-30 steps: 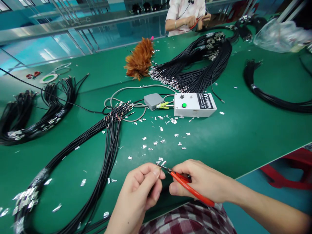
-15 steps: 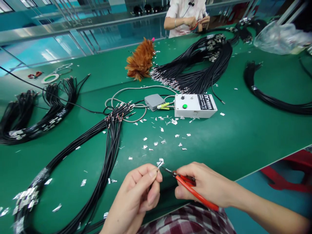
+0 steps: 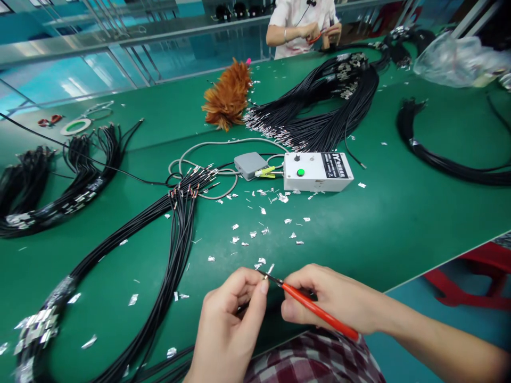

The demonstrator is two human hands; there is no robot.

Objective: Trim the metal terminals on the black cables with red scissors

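My left hand point(image 3: 233, 322) pinches the end of a thin black cable between thumb and forefinger; only its small pale tip point(image 3: 265, 277) shows, the rest being hidden by the hand. My right hand point(image 3: 331, 298) is wrapped around red-handled wire cutters point(image 3: 317, 309). Their dark jaws meet the cable tip at my left fingertips. Just beyond the jaws lie bits of silver foil point(image 3: 261, 261). To the left, a looped bundle of black cables point(image 3: 120, 229) has stripped ends fanned out and silver labels around its lower part.
A white box with a green button point(image 3: 319, 173) stands mid-table, beside a grey pedal-like block point(image 3: 250, 166). Behind are a feather duster point(image 3: 228, 96) and a large cable bundle point(image 3: 319, 114). Foil scraps litter the green table point(image 3: 379, 229). Across it, a person point(image 3: 303, 32) handles red-handled tools.
My left hand has turned and its thumb has come up to the cable tip. The cutters' handles have closed together, and the foil piece at the tip now lies apart from it.
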